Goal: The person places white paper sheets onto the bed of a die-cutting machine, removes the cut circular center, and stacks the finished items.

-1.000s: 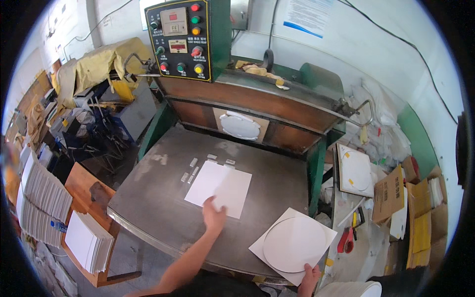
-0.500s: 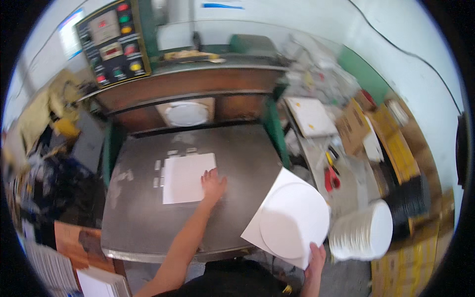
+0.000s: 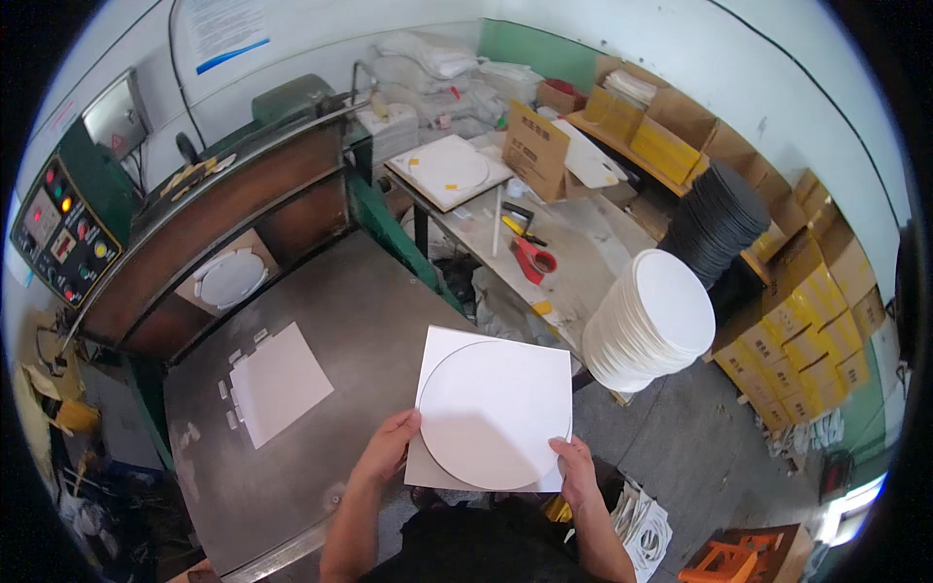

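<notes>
In front of my body I hold a square white sheet (image 3: 554,364) with a circle cut in it. The round white disc (image 3: 496,413) still lies within the square. My left hand (image 3: 392,442) grips the left edge, thumb on top. At the lower right edge my right hand (image 3: 575,466) is closed on the same sheet, its thumb near the disc's rim. Another white square sheet (image 3: 284,384) lies on the grey metal press table (image 3: 379,311) to the left, against several small stop blocks (image 3: 231,420). A round die (image 3: 233,279) is fixed on the press's brown upper plate.
To the right stand a tall stack of white discs (image 3: 671,311) and a stack of black discs (image 3: 719,219). A red tape roll (image 3: 533,260) and a yellow-black cutter (image 3: 522,229) lie on the side table (image 3: 593,228). Cardboard boxes (image 3: 807,311) line the right wall.
My view has swung right. My left hand has left the sheet on the press table and now grips the cut sheet, which has come in front of my body and turned straighter.
</notes>
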Tool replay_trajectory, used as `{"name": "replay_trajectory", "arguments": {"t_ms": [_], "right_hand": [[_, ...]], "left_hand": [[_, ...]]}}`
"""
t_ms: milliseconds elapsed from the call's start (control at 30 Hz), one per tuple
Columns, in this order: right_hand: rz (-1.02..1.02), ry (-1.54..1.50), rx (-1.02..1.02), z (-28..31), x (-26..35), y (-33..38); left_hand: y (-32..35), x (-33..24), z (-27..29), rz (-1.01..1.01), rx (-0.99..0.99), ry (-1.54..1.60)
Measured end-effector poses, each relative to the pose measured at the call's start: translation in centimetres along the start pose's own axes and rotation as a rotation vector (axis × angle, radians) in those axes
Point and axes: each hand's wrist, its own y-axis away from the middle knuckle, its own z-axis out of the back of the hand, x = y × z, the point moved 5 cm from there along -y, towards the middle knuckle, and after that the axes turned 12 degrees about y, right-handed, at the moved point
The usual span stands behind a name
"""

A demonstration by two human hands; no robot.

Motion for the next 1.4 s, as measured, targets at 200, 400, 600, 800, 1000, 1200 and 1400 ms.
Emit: {"name": "replay_trajectory", "arguments": {"t_ms": [200, 400, 600, 800, 1000, 1200, 1400], "right_hand": [[-0.074, -0.045, -0.022, 7.8, -1.1, -0.4], [-0.208, 0.055, 0.08, 18.2, -4.8, -1.6], [0.003, 0.325, -0.333, 39.3, -2.9, 5.4], [-0.043, 1.018, -1.054, 52.5, -0.1, 15.7], [-0.428, 1.295, -1.432, 52.9, -1.7, 21.7], [-0.774, 1.29, -1.209, 58.2, -25.1, 19.8], [-1.163, 0.455, -0.446, 43.0, -28.7, 2.2]], "left_hand": [[-1.0, 2.3, -4.7, -0.476, -0.382, -0.531], [-3.5, 9.0, -14.1, -0.161, 0.01, -0.441], [-5.9, 5.0, -23.4, -0.123, 0.085, -0.082], [-16.4, 6.7, -38.3, -0.051, 0.43, 0.139], [-23.1, 10.0, -40.6, 0.064, 0.292, 0.045], [-22.6, 10.2, -42.3, 0.118, 0.275, -0.037], [-18.3, 4.6, -35.4, -0.069, 0.269, -0.461]]}}
